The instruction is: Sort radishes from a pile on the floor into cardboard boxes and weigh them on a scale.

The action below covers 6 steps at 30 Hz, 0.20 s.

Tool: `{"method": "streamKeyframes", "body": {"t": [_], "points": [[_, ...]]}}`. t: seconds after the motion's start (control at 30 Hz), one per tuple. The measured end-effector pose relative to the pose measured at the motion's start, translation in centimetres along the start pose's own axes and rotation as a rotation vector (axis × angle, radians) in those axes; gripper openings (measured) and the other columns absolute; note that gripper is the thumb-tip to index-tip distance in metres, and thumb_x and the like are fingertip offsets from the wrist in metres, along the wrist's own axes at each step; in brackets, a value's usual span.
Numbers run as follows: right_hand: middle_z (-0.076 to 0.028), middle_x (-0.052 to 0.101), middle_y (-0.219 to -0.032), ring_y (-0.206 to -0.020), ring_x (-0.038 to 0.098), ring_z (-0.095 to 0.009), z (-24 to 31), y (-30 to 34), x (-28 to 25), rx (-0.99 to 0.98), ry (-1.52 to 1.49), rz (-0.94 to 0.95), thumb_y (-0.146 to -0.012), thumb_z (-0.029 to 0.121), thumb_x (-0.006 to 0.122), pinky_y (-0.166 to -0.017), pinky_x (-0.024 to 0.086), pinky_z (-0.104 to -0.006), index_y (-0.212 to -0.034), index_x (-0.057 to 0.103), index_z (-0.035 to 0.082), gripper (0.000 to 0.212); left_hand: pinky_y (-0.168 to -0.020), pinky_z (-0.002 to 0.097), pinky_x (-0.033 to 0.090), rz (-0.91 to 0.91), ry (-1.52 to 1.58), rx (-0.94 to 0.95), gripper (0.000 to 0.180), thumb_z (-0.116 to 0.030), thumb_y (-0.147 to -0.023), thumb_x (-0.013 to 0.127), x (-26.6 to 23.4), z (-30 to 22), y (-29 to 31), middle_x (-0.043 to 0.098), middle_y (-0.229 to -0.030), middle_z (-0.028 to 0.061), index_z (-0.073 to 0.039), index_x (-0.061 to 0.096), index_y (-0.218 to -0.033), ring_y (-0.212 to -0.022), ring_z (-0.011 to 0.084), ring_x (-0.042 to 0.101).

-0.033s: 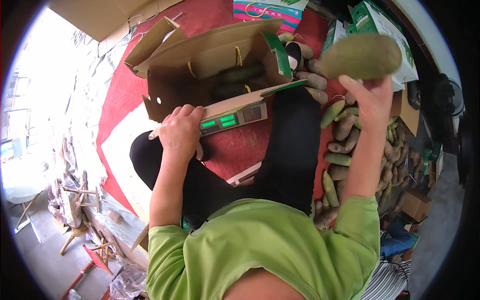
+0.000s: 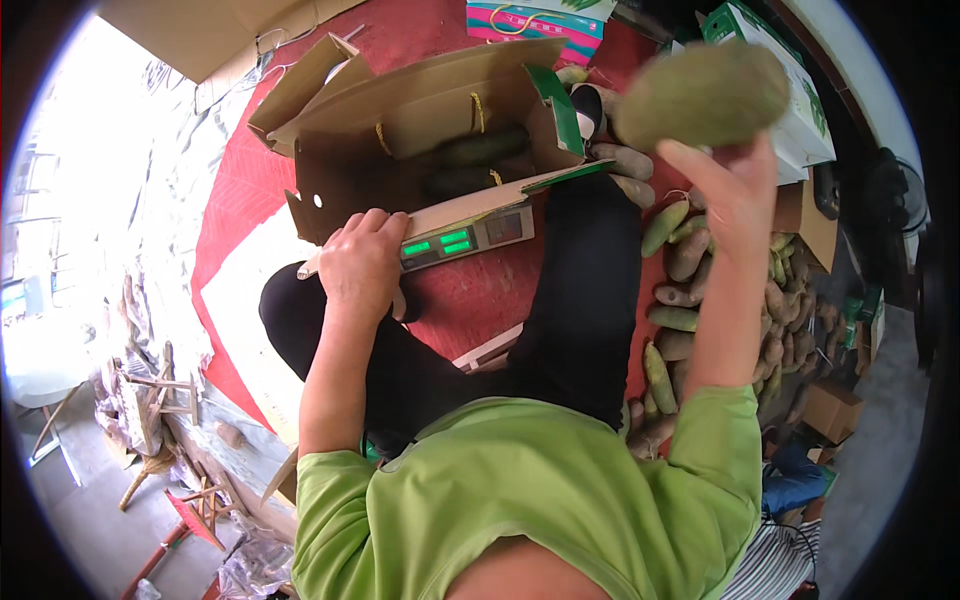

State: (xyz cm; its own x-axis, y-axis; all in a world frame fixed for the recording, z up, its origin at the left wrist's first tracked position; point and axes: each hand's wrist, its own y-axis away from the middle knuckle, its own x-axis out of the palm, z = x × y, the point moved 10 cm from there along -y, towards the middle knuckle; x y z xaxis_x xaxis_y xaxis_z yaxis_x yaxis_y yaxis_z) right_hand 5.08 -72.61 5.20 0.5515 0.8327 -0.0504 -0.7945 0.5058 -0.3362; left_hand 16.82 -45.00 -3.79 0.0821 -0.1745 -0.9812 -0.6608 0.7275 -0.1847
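Observation:
My right hand (image 2: pixel 725 175) holds up a large, oval green radish (image 2: pixel 705 95), slightly blurred, above the pile on the right. Its fingers are partly hidden behind the radish. My left hand (image 2: pixel 365 255) is closed over the near edge of an open cardboard box (image 2: pixel 340 175). Inside that box lie two dark green radishes (image 2: pixel 485 148), next to yellow cord handles. Under the box's near side shows a digital scale (image 2: pixel 470 240) with lit green readouts.
Many loose radishes (image 2: pixel 678 318) lie on the red mat (image 2: pixel 480 300) to my right. White-green cartons (image 2: pixel 800 110) stand at far right, a pink-blue box (image 2: pixel 550 25) at the back. Small wooden stools (image 2: pixel 200 510) are at lower left. Another person's striped clothing (image 2: pixel 770 565) shows at lower right.
My right hand has carried the radish a little to the left and upward. My left hand and the box have stayed put.

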Motion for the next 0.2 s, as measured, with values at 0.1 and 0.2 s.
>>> {"method": "streamKeyframes", "body": {"t": [0.1,0.2], "points": [[-0.009,0.058,-0.119,-0.112,0.055,-0.020,-1.3,-2.2,7.2,0.034,-0.037,0.229,-0.071,0.002,0.075,-0.095,0.045,-0.0361,-0.128,0.048,0.003,0.063,-0.068,0.0349,0.052,-0.003,0.010,0.013,0.020,-0.010,-0.074,0.062,-0.1,-0.1,-0.2,0.061,-0.079,-0.0005,-0.016,0.069,-0.092,-0.080,0.0199,0.063],[-0.010,0.059,-0.116,-0.106,0.059,-0.022,-0.9,-3.0,12.5,-0.076,0.114,0.350,-0.072,-0.001,0.074,-0.090,0.049,-0.0358,-0.124,0.049,0.007,0.059,-0.068,0.0348,0.052,0.018,-0.018,0.002,0.020,-0.011,-0.075,0.062,0.1,0.0,-0.3,0.061,-0.079,-0.0003,-0.016,0.069,-0.092,-0.080,0.0202,0.063]]}}
